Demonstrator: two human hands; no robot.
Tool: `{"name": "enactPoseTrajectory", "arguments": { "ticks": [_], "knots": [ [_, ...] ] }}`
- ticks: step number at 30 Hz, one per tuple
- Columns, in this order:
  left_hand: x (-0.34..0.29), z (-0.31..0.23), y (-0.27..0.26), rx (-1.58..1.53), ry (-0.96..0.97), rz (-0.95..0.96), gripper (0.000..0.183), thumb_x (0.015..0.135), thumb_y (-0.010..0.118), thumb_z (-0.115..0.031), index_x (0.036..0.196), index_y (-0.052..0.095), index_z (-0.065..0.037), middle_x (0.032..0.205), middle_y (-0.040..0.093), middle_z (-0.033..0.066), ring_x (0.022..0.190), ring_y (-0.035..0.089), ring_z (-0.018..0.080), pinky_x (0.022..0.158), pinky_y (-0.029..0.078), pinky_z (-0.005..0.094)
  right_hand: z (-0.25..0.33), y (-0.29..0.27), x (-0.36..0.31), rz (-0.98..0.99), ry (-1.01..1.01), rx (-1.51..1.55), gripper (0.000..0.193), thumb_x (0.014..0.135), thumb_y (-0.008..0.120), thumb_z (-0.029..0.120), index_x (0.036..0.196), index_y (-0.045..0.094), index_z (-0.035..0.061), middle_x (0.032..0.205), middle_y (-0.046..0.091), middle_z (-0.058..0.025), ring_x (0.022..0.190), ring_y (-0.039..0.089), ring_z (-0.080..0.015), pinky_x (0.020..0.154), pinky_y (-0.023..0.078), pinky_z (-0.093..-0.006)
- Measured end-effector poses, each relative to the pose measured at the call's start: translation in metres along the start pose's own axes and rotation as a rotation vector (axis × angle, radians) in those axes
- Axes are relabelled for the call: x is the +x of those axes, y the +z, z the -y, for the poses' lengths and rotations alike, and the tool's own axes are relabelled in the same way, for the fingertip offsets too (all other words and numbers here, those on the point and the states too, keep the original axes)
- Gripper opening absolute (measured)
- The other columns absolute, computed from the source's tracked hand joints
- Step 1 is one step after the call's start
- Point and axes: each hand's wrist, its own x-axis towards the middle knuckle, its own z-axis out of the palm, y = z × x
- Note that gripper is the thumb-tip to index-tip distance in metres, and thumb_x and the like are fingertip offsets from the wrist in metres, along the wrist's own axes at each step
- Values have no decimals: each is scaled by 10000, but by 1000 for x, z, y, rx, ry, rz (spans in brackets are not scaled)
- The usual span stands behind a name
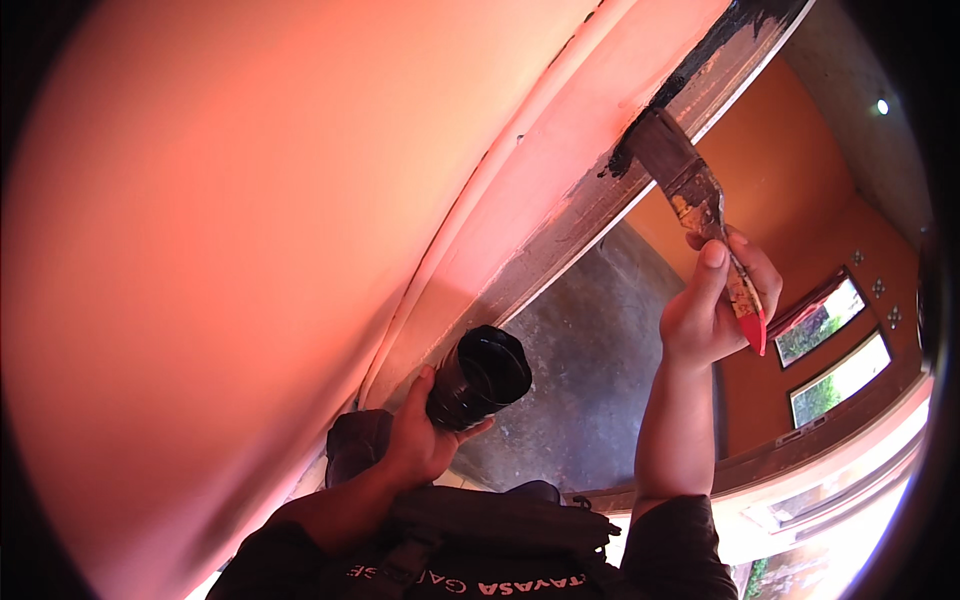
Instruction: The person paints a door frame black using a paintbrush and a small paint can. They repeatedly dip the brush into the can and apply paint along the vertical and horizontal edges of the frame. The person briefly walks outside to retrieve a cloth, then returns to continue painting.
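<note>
A flat paintbrush [690, 190] with a paint-spattered, red-tipped handle is gripped in my right hand [715, 300], thumb and fingers closed round the handle. Its dark bristles press on the brown door frame [560, 230], at the lower end of a wet black paint strip [700, 60]. Lower down, my left hand [420, 430] is wrapped round a black cup [480, 375], its rim tilted toward me. The inside of the cup looks dark, and I cannot make out how much paint is in it.
A salmon-pink wall [250, 230] fills the left side, with a raised pipe-like strip [480, 180] running beside the frame. Through the opening show a grey floor [580, 340], an orange wall [790, 150] and windows [820, 320]. A dark bag [490, 520] hangs at my chest.
</note>
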Motion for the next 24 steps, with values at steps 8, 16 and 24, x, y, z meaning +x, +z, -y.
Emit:
{"name": "enactPoseTrajectory", "arguments": {
  "ticks": [8, 16, 24],
  "knots": [
    [-4, 0, -2, 4, 0, 12, 397, 1040, 430, -429, 1339, 494, -176, 1332, 591, 42, 1239, 568, 257, 1047, 402, 608, -11, 2, 7, -8, -39, -82, 211, 926, 686, 56, 1079, 556, -9, 977, 637, -115, 782, 637, -139, 715, 516, -256],
    [-4, 0, -3, 8, 0, 19, 395, 1038, 432, -430, 1329, 501, -172, 1323, 596, 44, 1230, 575, 260, 1048, 404, 608, -7, 1, -7, 34, -7, -89, 213, 910, 700, 49, 1063, 563, -8, 953, 656, -127, 774, 619, -148, 698, 499, -263],
    [-4, 2, -7, 3, -6, 15, 388, 1036, 432, -436, 1325, 508, -188, 1333, 593, 40, 1235, 570, 265, 1048, 398, 613, -1, 1, -11, 76, -38, -135, 216, 891, 706, 24, 1046, 561, -12, 925, 663, -149, 753, 640, -191, 686, 517, -290]
  ]
}}
